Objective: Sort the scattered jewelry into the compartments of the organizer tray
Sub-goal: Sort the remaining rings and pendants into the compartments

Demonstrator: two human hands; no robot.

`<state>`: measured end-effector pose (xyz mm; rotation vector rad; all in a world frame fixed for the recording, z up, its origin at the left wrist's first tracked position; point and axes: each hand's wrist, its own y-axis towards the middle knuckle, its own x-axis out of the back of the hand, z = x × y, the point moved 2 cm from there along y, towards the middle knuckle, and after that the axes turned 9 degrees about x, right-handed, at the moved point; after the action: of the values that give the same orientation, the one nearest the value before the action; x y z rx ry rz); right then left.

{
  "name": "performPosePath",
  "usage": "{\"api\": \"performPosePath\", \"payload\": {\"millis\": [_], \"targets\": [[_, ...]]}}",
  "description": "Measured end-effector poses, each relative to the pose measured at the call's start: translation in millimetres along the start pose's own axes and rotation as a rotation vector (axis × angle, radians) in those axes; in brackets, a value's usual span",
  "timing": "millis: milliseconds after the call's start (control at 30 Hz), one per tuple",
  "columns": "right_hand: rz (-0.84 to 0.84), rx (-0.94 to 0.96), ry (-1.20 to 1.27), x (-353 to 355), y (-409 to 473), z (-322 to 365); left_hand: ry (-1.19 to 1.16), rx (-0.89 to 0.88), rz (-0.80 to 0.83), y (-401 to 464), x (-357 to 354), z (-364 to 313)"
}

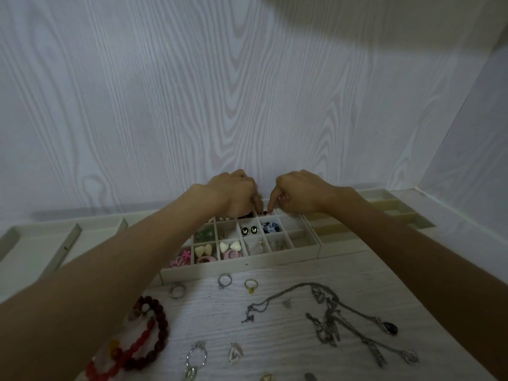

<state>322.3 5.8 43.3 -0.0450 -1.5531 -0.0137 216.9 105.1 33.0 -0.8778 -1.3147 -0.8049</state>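
From the head camera, both arms reach forward over the table [288, 273] to the far row of the organizer tray [242, 266], which stands near the wall. The left hand [233, 192] is curled, with the fingers pointing down into a far compartment; they seem to pinch something small and dark, but what it is I cannot tell. The right hand [298, 192] has its index finger stretched down to the same far row, the other fingers folded, and beside its tip there is a small dark red piece [265, 212]. If this hand holds anything, I cannot tell.

In the tray, some compartments are already filled. Two round black earrings [249, 230] with a butterfly lie in the middle row, and just right of them is a blue and white piece [270, 227]. In the near row there are cream heart earrings [230, 246], pink flower pieces [183, 257] on the left, and thin silver earrings [280, 244] on the right.

On the table in front of the tray lie three rings [224, 280] in a loose row. Further near, silver necklaces [327, 312] are tangled together, one with a black drop pendant [390, 328]. On the left, red bead bracelets [145, 339] lie partly under the left forearm.
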Motion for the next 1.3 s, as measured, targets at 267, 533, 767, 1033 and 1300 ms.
{"api": "performPosePath", "payload": {"millis": [267, 533, 767, 1033, 1300], "targets": [[-0.075, -0.032, 0.095, 16.7, -51.1, 20.3, -0.182, 0.045, -0.044, -48.5, 14.8, -2.5], [-0.123, -0.020, 0.249, -3.7, -130.7, 68.1, -0.435, 0.052, -0.085, -150.4, -1.2, -9.4], [-0.344, -0.045, 0.473, -48.7, -177.5, 93.6, -0.738, 0.123, -0.285, -201.4, -38.1, -17.0], [-0.455, -0.006, 0.572, -62.2, -186.0, 131.2, -0.749, 0.135, -0.322, -209.4, -60.6, -33.2], [-0.403, 0.000, 0.544, -66.8, -164.1, 146.8, -0.835, 0.138, -0.304, -222.3, -61.6, -34.9]]}}
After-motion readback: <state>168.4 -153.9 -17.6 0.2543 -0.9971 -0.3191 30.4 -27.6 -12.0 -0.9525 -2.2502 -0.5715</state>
